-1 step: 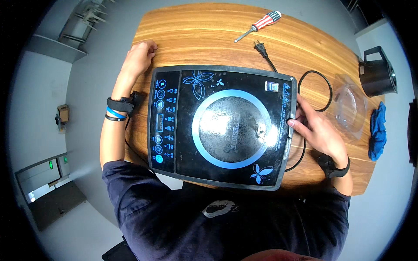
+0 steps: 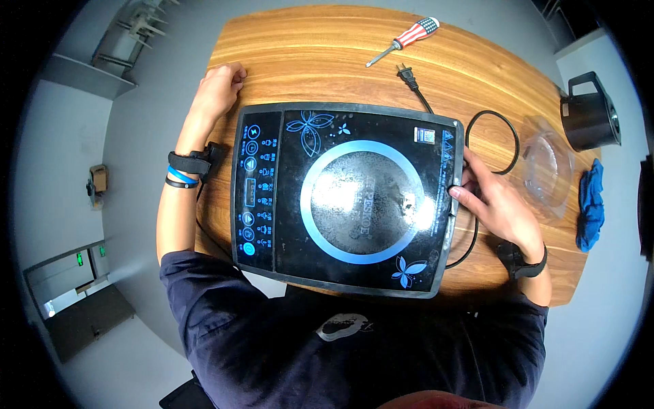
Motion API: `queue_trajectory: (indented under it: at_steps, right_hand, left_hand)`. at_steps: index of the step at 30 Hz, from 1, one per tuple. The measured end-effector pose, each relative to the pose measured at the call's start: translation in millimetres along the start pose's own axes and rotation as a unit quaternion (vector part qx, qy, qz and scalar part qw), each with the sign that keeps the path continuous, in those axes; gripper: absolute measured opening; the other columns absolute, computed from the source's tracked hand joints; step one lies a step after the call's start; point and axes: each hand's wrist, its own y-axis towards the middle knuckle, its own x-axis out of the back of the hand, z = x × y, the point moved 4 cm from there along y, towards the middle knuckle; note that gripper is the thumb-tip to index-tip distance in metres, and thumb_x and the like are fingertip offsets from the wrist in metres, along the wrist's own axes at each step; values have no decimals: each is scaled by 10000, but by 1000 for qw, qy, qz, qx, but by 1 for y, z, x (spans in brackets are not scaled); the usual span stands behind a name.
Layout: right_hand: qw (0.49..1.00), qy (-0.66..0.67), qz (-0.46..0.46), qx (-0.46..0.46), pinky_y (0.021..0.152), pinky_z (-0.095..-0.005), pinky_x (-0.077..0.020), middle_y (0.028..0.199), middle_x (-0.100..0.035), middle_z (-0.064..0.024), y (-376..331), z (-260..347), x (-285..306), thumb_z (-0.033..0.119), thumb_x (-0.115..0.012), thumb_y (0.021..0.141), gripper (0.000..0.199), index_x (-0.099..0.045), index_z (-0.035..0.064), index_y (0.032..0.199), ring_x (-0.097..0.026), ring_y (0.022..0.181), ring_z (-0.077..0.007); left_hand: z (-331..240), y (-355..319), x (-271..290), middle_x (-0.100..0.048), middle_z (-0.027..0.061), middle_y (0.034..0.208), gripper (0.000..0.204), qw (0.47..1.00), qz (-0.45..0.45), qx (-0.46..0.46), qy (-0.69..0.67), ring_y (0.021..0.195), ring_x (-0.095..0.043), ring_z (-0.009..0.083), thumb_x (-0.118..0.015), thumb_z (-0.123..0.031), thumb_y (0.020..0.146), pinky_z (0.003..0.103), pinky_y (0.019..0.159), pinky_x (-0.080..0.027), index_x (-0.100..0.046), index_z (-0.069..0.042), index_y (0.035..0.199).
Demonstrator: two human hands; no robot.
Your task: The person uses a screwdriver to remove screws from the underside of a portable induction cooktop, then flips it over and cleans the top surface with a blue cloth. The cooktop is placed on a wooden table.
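Flat black glass-topped induction cooker (image 2: 347, 198) w/ blue ring and butterfly print lies face-up mid-counter, long side running 9 to 3 o'clock, near edge overhanging the round-cornered wooden counter (image 2: 306, 61) toward the person's chest. Control strip w/ blue icons sits at its 9 o'clock end.

Right hand (image 2: 494, 201) is at the cooker's 3 o'clock edge: fingers (image 2: 463, 194) curled onto the plastic rim, thumb side pressing the frame; looks like a light grip on the edge, not a full clamp. Left hand (image 2: 218, 92) rests at approx 10 o'clock of the cooker, knuckles down on the wood, fingers loosely curled, holding nothing, just beside the corner but not touching it afaict.

Handling, as a judgement: the unit is prob moderately heavy and stiff, weight spread evenly. Glass top is slick and could crack or scratch, so keep hold on the plastic frame, both short ends, palms under the rim rather than on the glass. The black power cord (image 2: 507, 143) loops off the 3 o'clock side behind the right hand, plug (image 2: 407, 75) lying at 12 o'clock; it could snag if the unit gets lifted or flipped.

Elsewhere: screwdriver w/ striped red-white handle (image 2: 405, 41) at 12 o'clock, clear plastic bowl-shaped lid (image 2: 548, 167) at 3 o'clock, black jug w/ handle (image 2: 589, 116) and blue cloth (image 2: 591, 204) beyond the counter edge.
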Motion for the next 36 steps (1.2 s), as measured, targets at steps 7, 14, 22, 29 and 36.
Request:
queue_trajectory:
  at_steps: [7, 14, 22, 29, 36]
  right_hand:
    - [1000, 11, -19, -4, 908, -456, -602, 1075, -752, -196, -2, 9, 5, 273, -790, 1071, 787, -395, 6, 1697, -754, 984, -351]
    - [974, 67, -195, 91, 831, -322, -613, 1199, -720, -98, 0, 12, 32, 102, -806, 1036, 391, -664, 28, 1392, -736, 1059, -185]
    - [906, -57, -197, 370, 854, -428, -635, 1097, -781, -148, -30, 42, 33, 55, -880, 926, 244, -800, 10, 1153, -771, 988, -333]
    - [887, -79, -198, 409, 788, -417, -627, 1080, -734, -104, -60, -2, 41, 68, -803, 878, 271, -777, 11, 1142, -743, 966, -316]
    - [896, -85, -207, 383, 763, -439, -609, 1011, -692, -129, -77, -29, 56, 94, -774, 965, 175, -704, 24, 1110, -721, 930, -346]
  left_hand:
    - [-19, 0, 9, -784, 211, 1023, 147, 999, 23, -36, -25, 987, -775, 414, -755, 17, 977, 474, 865, -601, -705, 10, 1115]
    - [-160, -36, 74, -752, 160, 998, 215, 977, 15, -150, -154, 1050, -810, 268, -711, 73, 1050, 409, 914, -650, -520, -27, 1057]
    - [-333, -71, 75, -726, 176, 993, 268, 874, 182, -327, -311, 960, -745, 410, -762, 21, 976, 431, 831, -601, -496, -14, 982]
    - [-393, -77, 60, -632, 139, 875, 247, 836, 225, -351, -358, 798, -660, 370, -793, 31, 977, 440, 722, -540, -557, -3, 1039]
    - [-436, -72, 43, -675, 155, 928, 243, 830, 223, -362, -361, 846, -744, 351, -792, 13, 996, 425, 755, -599, -578, -3, 1110]
